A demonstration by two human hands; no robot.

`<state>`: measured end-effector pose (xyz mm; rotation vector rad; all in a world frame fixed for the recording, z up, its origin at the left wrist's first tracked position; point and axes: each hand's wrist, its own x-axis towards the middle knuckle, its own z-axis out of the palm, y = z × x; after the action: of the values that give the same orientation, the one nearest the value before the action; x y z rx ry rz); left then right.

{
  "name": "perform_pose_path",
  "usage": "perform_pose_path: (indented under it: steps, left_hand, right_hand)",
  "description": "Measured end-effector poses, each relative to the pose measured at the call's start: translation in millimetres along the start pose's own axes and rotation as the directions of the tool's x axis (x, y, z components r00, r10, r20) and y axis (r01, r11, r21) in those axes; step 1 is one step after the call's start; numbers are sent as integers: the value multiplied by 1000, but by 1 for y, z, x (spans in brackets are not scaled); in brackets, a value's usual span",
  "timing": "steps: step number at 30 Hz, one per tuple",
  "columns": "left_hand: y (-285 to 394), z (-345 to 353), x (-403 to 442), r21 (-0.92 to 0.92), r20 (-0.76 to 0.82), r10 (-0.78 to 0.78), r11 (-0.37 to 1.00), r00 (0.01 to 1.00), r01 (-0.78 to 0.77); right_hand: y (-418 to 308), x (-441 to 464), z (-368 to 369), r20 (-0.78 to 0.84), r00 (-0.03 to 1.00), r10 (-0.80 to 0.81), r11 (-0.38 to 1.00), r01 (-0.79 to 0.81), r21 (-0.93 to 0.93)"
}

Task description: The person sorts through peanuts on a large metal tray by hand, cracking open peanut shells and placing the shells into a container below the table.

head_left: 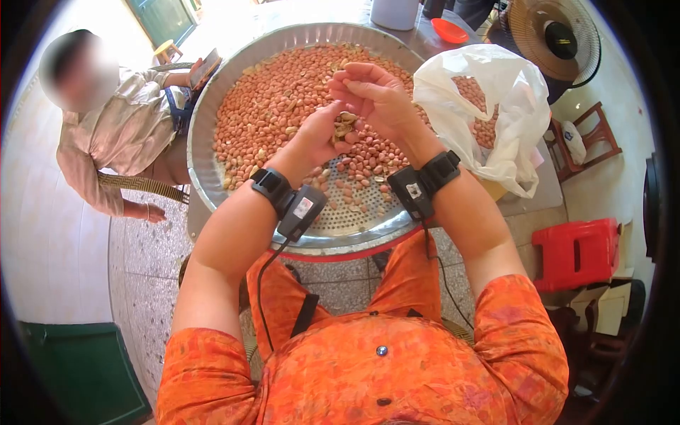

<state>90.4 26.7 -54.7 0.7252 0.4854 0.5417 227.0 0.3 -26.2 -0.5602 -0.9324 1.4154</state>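
Note:
A wide round metal tray (200, 152) with a perforated bottom holds many reddish shelled peanuts (262, 99) and some pale pieces among them. Over its middle, my left hand (322, 134) is cupped around several brownish shells or peanuts (345, 127). Just right of it and slightly higher, my right hand (372, 92) has its fingers bent and pinched together; what they hold, if anything, is too small to make out. The two hands are close together. Near the tray's front, the holes show between scattered peanuts.
Right of the tray stands an open white plastic bag (510, 78) with more peanuts. A red dish (450, 30) and a fan (559, 39) are beyond. At the left sits another person (117, 120). A red stool (577, 253) is at the lower right.

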Motion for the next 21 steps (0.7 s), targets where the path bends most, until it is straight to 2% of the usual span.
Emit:
perform_pose_path:
  steps: [1, 3, 4, 5, 6, 7, 9, 10, 12, 13, 15, 17, 19, 21]
  left_hand:
    - [-1, -2, 1, 23, 0, -11, 1000, 1000, 11]
    - [0, -2, 0, 13, 10, -8, 1000, 1000, 8]
    - [1, -1, -1, 3, 23, -3, 1000, 1000, 3]
    - [2, -1, -2, 2, 21, -3, 1000, 1000, 3]
    - [4, -1, -3, -20, 12, 17, 1000, 1000, -17]
    - [5, -1, -4, -42, 2, 36, 998, 999, -36]
    - [7, -1, -5, -61, -18, 78, 995, 997, -79]
    - [8, -1, -5, -80, -37, 121, 989, 992, -124]
    - [9, -4, -3, -82, -22, 138, 987, 990, -139]
    - [9, -4, -4, -84, -31, 152, 984, 988, -154]
    - [10, -3, -4, -87, -38, 168, 981, 985, -171]
    - [8, 1, -4, 129, -137, 201, 974, 970, -184]
    - [5, 2, -4, 191, -126, 243, 957, 962, -217]
    - [4, 1, -4, 252, -113, 284, 935, 952, -249]
  right_hand:
    - [-1, 0, 0, -2, 1000, 3, 1000, -3, 3]
    - [-4, 1, -2, -52, 992, -115, 993, 117, 30]
    - [-5, 2, -6, -53, 992, -113, 993, 115, 31]
    - [-5, 4, -11, -92, 983, -157, 959, 130, -252]
    - [-6, 4, -11, -115, 971, -210, 849, 123, -514]
    - [-5, 3, -10, -115, 971, -208, 850, 122, -513]
    - [-3, -1, -6, -35, 981, -192, 658, 102, -746]
    - [-3, -2, -3, -32, 981, -192, 658, 104, -746]
    - [-4, -6, 2, -78, 993, 85, 757, -115, -643]
    - [-6, -6, 3, -117, 984, 137, 758, -180, -626]
    - [-4, -6, 5, -113, 983, 145, 759, -184, -624]
    - [-2, -5, 4, -111, 982, 154, 760, -189, -621]
    - [0, -3, -1, -147, 965, 215, 714, -258, -651]
    - [0, -1, -7, -141, 966, 217, 722, -256, -643]
